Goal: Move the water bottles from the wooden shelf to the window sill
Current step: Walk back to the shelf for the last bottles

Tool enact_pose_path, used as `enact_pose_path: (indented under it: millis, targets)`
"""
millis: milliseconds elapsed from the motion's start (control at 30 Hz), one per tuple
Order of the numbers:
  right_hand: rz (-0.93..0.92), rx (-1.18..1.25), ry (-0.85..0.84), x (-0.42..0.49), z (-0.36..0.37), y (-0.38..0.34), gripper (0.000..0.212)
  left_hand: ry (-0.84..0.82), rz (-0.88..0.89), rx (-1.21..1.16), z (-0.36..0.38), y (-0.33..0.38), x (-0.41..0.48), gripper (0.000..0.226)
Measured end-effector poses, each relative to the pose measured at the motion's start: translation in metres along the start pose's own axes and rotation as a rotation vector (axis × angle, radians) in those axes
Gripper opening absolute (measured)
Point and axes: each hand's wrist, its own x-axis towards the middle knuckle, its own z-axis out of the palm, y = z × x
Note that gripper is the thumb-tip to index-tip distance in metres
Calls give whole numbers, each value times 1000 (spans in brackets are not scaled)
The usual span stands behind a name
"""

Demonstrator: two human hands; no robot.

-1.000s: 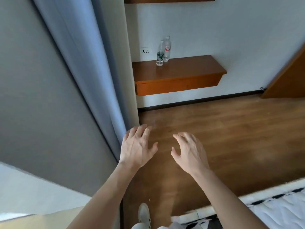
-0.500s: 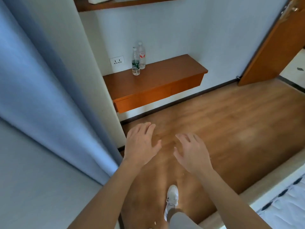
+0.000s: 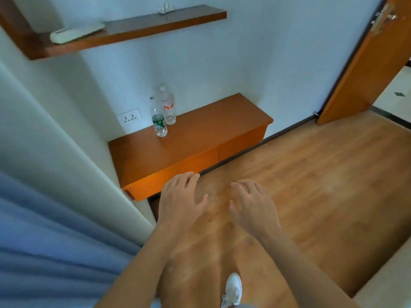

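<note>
Item: two water bottles, clear plastic, upright on the wooden shelf. The green-label bottle stands nearer the front; the red-label bottle is just behind and right of it, close against the white wall, the two touching or nearly so (the gap cannot be told). Both sit toward the shelf's left end beside the wall socket, probably set back there to keep the front of the board free and the bottles out of the way of anyone passing. Destination: window sill, not in view; a blue curtain at lower left suggests the window lies on that side. Hands: left hand and right hand held out in front, palms down, fingers loosely spread and slightly curled, holding nothing, near each other but apart, above the wood floor and well short of the bottles; the left fingertips overlap the shelf's front corner in view only. Forearms extended, bare. Also present: upper shelf with a white remote, orange door, one white shoe. Status: neither bottle yet taken.
</note>
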Motion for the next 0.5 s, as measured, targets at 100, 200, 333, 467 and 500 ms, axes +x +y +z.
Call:
enact_pose_path:
  millis: [100,200,333,467,500]
  targets:
    - [-27,-19,6,58,2,26,39,24,-14,18,5,-1,61,58]
    - [-38,-24,-5,110,7,47,41,26,-45,40,14,0,112,59]
    - [-51,-3,-36,167,21,62,43,4,-106,31,27,-6,161,60]
    - [-98,-7,-77,220,39,61,46,-6,-159,43,39,-21,199,62]
    - [-104,0,-83,233,44,59,47,-2,-170,40,41,-26,209,62]
